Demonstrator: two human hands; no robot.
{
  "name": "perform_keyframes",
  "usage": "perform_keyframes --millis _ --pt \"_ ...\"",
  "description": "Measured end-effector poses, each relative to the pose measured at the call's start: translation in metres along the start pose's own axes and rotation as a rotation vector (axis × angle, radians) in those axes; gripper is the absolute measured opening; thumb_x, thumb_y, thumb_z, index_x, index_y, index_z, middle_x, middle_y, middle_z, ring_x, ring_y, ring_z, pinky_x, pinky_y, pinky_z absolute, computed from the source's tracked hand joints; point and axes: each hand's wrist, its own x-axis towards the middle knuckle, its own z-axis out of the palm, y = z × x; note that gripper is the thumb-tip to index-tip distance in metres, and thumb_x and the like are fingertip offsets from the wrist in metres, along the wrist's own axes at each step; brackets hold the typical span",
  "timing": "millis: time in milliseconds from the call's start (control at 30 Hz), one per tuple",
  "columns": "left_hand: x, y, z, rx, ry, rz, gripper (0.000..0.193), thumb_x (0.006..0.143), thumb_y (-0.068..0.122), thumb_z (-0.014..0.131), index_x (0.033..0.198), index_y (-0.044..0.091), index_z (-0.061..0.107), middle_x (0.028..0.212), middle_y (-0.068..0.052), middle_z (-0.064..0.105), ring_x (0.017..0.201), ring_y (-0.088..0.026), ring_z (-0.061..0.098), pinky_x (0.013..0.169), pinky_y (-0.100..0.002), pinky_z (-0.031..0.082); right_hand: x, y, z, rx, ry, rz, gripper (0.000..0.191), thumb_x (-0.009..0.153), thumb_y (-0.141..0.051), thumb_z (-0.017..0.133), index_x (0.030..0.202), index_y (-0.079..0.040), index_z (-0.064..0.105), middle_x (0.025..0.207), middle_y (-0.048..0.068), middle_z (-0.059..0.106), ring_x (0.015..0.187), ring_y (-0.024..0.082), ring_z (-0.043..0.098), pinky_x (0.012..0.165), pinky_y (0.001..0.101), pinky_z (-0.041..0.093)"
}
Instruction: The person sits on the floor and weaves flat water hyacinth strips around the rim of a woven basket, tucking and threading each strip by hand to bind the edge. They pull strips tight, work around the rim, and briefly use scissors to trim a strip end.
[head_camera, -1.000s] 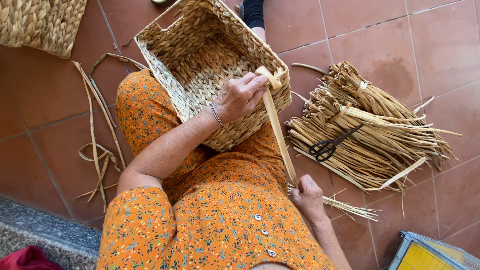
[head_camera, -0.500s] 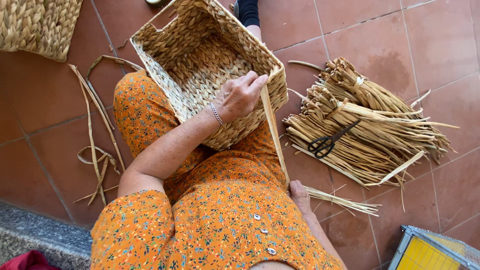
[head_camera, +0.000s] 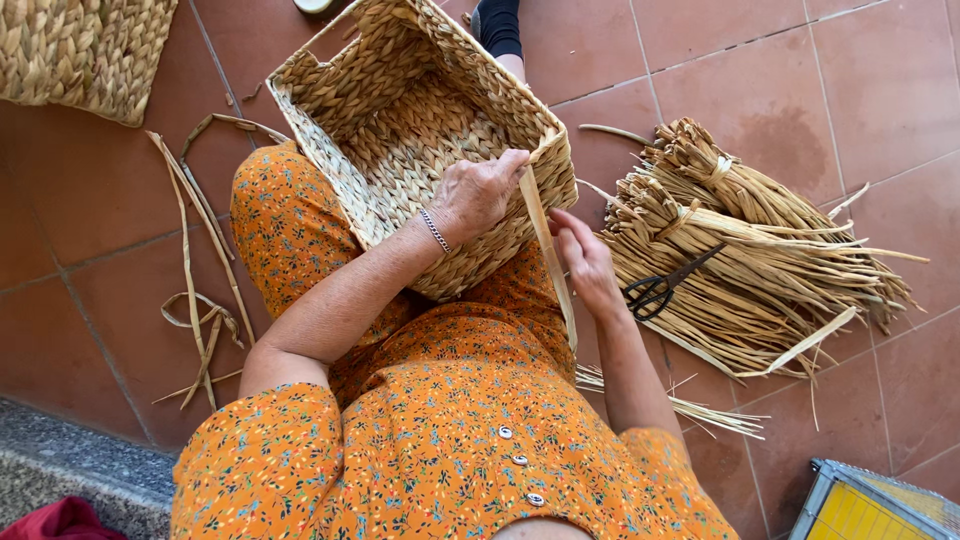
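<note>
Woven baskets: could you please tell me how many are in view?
2: one woven basket on the person's lap under the left hand, and another basket cut off at the top-left corner. Others may lie outside the view.

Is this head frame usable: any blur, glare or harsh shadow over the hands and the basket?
Head view: even, soft daylight, no glare; left hand, right hand, woven basket and loose strip are sharp; only faint shadows on the floor tiles; slight wide-angle stretch at the edges.

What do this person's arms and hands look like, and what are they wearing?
Both arms are bare from short orange sleeves patterned with small flowers, part of a buttoned dress. The left hand has a thin silver bracelet at the wrist. The right hand shows no jewellery or gloves.
</note>
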Motion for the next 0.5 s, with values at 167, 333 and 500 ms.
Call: perform_keyframes --millis 167,333,500 --pt "0.001 -0.001 0.005 0.045 -0.043 -0.008 0.020 0.105 0.017 0.058 0.123 0.007 0.057 0.081 -0.015 0.073 0.068 -0.033 0.073 0.056 -0.045 0.057 0.023 -0.016 0.010 0.080 -0.044 0.021 0.026 0.106 -0.021 0.069 0.097 0.002 0.072 0.087 0.009 0.064 0.076 0.012 0.055 0.067 0.0286 0.046" --pt "-0.003 -0.002 0.006 0.070 -0.089 0.021 0.021 0.098 0.009 0.059 0.118 0.002 0.053 0.081 -0.018 0.072 0.071 -0.035 0.074 0.058 -0.045 0.059 0.004 -0.020 0.053 -0.339 0.135 -0.426 0.033 0.105 -0.018 0.066 0.076 -0.004 0.056 0.064 0.005 0.053 0.054 0.017 0.050 0.051 0.0339 0.040" --pt "-0.003 0.001 0.007 0.047 -0.088 0.010 0.019 0.096 0.009 0.059 0.113 0.003 0.053 0.077 -0.017 0.072 0.069 -0.035 0.073 0.057 -0.046 0.059 -0.005 -0.020 0.069 -0.318 0.186 -0.411 0.033 0.106 -0.015 0.064 0.079 -0.002 0.052 0.066 0.013 0.052 0.055 0.027 0.051 0.053 0.0382 0.042"
